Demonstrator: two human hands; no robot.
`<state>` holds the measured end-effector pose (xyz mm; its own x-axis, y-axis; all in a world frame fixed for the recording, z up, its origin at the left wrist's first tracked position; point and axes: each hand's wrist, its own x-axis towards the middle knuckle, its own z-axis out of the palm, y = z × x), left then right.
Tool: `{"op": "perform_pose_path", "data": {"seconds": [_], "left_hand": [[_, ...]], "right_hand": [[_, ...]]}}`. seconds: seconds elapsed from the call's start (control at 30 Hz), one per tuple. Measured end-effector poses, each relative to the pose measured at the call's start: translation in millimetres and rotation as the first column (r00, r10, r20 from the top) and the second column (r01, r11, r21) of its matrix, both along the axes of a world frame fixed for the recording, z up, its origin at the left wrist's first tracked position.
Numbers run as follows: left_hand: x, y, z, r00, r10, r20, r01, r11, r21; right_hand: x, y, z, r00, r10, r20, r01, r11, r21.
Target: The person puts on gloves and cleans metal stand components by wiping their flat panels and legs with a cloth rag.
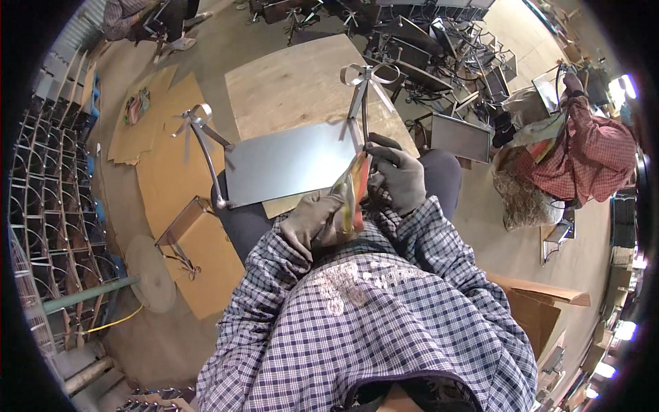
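Observation:
A metal stand with a flat silver panel [295,159] rests across my lap and the wooden board in front. Curved bars with looped ribbon-like ends rise from its left and right sides. My left hand [312,221], in a grey glove, is closed on a multicoloured rag [351,202] in front of my belly. The rag's upper end reaches the panel's right corner. There my right hand [399,180], also gloved, has its fingers bent around the foot of the right bar [365,122]. Its fingertips are partly hidden, and the rag touches them.
A wooden board [288,86] lies beyond the panel. Cardboard sheets [165,165] with a smaller metal stand [184,230] are at left, near stacked metal racks [55,206]. Many stands [419,62] pile up far right. A co-worker [583,151] sits at right; another person is far left.

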<state>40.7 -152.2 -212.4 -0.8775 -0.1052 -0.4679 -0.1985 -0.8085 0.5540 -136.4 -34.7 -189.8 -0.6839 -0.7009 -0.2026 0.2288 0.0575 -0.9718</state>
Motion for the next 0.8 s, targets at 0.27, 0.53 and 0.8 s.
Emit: {"op": "perform_pose_path", "data": {"seconds": [0.27, 0.53, 0.8], "left_hand": [[-11, -5, 40, 0.98, 0.135, -0.149, -0.096, 0.966, 0.241], [-6, 0, 36, 0.993, 0.115, -0.002, -0.115, 0.99, -0.083], [13, -4, 20, 0.977, 0.119, 0.175, -0.014, 0.862, -0.506]], "right_hand": [[-9, 10, 17, 0.951, -0.292, 0.099, 0.279, 0.952, 0.129], [14, 31, 20, 0.97, 0.218, -0.11, -0.148, 0.883, 0.445], [26, 25, 26, 0.98, 0.197, 0.035, -0.199, 0.937, 0.286]]}}
